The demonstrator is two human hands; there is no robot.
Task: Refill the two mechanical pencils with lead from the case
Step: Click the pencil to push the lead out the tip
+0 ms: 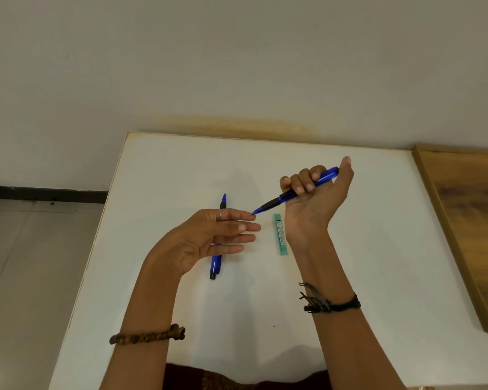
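the right hand [314, 192] is raised above the white table [364, 249], fingers curled round a blue mechanical pencil [296, 192] whose tip points down at the left hand [209, 237]. the left hand is flat, fingers straight, forefinger by that tip. left of the green lead case [281, 235] lies the second pencil [217, 254], partly under the left hand.
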